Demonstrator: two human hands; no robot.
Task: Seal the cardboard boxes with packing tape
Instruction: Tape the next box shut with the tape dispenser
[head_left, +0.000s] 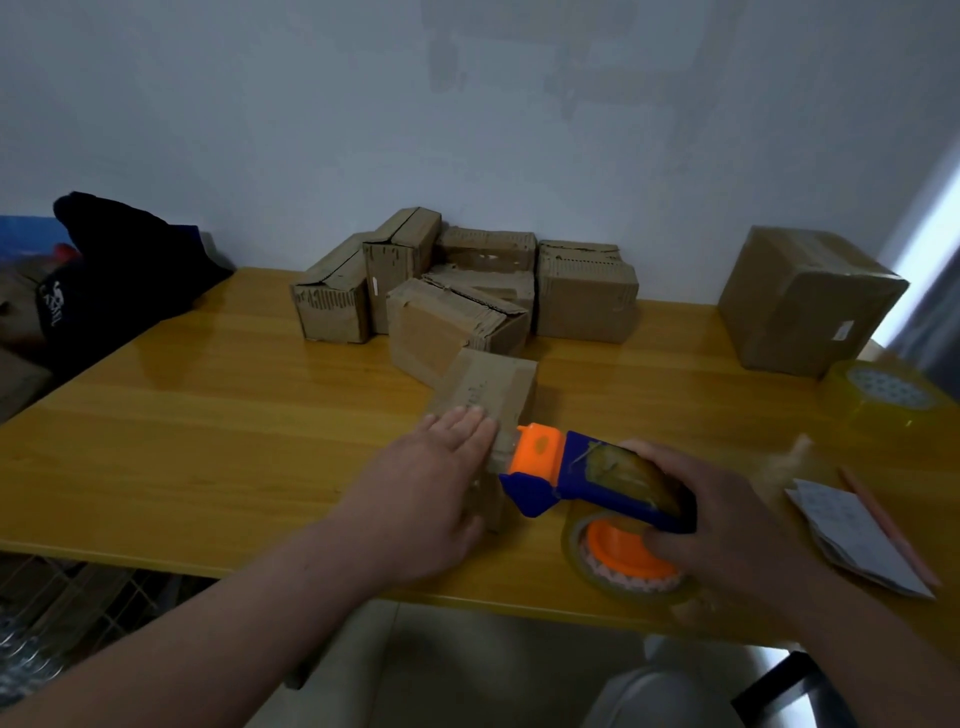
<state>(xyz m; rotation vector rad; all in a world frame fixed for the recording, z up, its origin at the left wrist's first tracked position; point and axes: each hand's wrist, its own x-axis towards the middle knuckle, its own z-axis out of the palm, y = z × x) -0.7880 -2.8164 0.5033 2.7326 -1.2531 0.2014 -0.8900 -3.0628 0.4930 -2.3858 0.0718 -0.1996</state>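
Work is in hand on one small cardboard box (485, 387), which lies on the table (208, 441) just short of its middle.

**Hands.** The left hand (436, 478) lies flat on the near end of this box, fingers straight, pressing it down. The right hand (727, 519) is curled round the body of the tape dispenser (561, 467), gripping it firmly. The dispenser's orange mouth meets the box's near right edge, at about 5 o'clock from the box's centre. Its tape roll (623, 564) hangs below, over the table's near edge.

**Progress.** Whether a strip already lies on this box cannot be told, as no gloss line shows clearly. I judge the run to be at one of its ends rather than midway.

**Outstanding.** A heap of small boxes (457, 301) sits at 12 o'clock against the wall. Several show gaping seams and ragged flaps, so they look unsealed, and most of the task appears to remain. A large box (805, 301) at 2 o'clock carries what looks like glossy tape and may be finished.

**Other items.** A spare tape roll (883, 395) stands at 3 o'clock, with papers (857, 540) and a pencil (883, 519) at 4 o'clock. A dark bag (119, 270) lies at 10 o'clock.
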